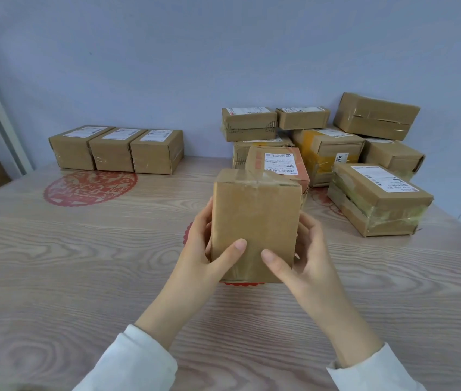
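Cardboard box [254, 221] upright, long axis vertical

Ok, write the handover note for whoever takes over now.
Left hand: holds the left side of the plain brown taped cardboard box, thumb in front. Right hand: same on the right side. Box upright, centre of the wood-grain table; no label shows. Done, seemingly: three label-up brown cardboard boxes in a row, back left. Left, probably: place this box, then the heap of taped brown parcels, back right.
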